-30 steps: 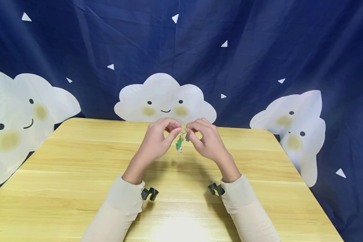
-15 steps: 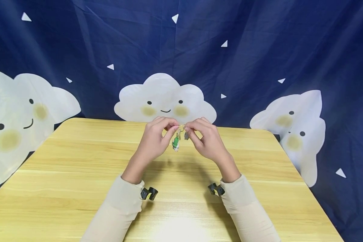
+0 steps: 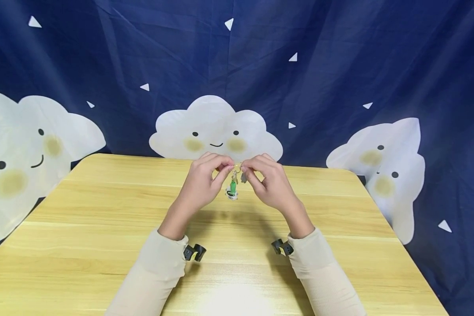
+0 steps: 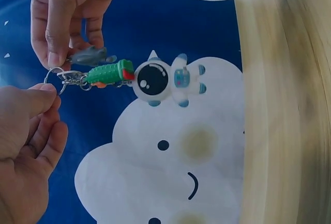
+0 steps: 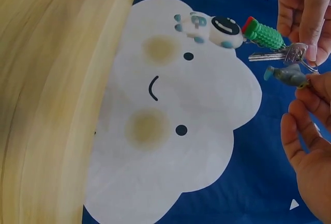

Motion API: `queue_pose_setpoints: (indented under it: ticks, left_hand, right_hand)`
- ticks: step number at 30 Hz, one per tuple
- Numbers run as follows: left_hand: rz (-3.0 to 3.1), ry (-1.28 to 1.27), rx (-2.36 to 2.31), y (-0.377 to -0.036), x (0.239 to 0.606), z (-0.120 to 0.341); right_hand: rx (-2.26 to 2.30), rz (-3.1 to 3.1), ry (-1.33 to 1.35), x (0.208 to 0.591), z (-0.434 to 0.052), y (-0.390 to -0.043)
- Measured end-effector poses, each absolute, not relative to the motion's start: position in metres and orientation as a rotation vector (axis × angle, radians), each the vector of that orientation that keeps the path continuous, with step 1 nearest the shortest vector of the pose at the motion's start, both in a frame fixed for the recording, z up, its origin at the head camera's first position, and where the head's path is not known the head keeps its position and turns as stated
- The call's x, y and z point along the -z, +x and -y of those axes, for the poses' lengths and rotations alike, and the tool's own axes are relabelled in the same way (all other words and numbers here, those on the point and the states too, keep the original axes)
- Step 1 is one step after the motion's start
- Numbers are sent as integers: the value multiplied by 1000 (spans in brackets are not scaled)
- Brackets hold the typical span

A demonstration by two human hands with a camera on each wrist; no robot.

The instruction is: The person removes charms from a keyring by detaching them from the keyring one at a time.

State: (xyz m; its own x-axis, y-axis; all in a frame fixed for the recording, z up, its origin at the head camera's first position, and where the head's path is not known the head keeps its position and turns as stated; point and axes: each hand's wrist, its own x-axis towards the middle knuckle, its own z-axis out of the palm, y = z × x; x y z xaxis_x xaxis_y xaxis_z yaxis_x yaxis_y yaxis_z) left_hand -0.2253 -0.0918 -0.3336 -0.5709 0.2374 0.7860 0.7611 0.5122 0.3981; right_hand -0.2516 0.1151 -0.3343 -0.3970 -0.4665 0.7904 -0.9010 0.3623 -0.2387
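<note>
Green and white charms dangle on a key ring pinched between two raised hands above a wooden table.

No writing or brand can be read on anything here. From the left: the left hand point(image 3: 202, 184) curls thumb and forefinger round the key ring point(image 4: 58, 74), holding it in the air above the far middle of the table point(image 3: 83, 228). Below the ring hang a green ridged charm point(image 4: 107, 72), a white astronaut figure point(image 4: 160, 79) and a silver key point(image 5: 274, 55). The right hand point(image 3: 269, 184) pinches a small grey shark charm point(image 4: 92, 57) just beside the ring. Light wood lies bare all round the forearms out to the rounded table edges. Behind the far edge hangs a dark blue backdrop point(image 3: 320, 66) printed with smiling white clouds and small triangles.
</note>
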Motion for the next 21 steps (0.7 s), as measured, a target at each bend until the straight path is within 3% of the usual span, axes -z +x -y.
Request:
queue_pose_setpoints:
  ticks: [21]
  left_hand:
    - [2341, -845, 845, -227, 338, 97]
  right_hand:
    - [-912, 2097, 1166, 341, -109, -252]
